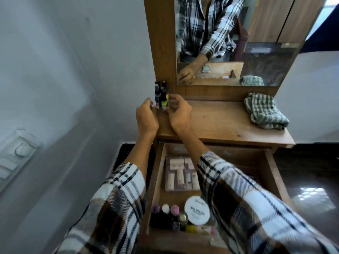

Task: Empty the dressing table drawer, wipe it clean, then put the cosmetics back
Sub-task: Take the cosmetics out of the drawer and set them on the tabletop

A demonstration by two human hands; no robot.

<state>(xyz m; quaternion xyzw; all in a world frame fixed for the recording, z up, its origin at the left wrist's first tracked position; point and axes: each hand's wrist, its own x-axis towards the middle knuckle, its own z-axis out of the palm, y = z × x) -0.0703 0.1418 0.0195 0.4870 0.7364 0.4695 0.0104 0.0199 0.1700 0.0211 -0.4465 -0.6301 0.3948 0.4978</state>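
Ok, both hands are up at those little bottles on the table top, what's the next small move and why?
Probably let go of the bottles, which already stand upright in the table top's back left corner, and reach into the open drawer. It still holds a palette, a round white tub and more small bottles, so emptying isn't finished, and the cloth lies unused.

Matt wooden dressing table – woven checked cloth – glossy mirror.

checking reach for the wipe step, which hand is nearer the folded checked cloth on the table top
The right hand. It is at the small bottles on the table top's left end, with bare wood between it and the checked cloth at the right end. The left hand lies further left still.
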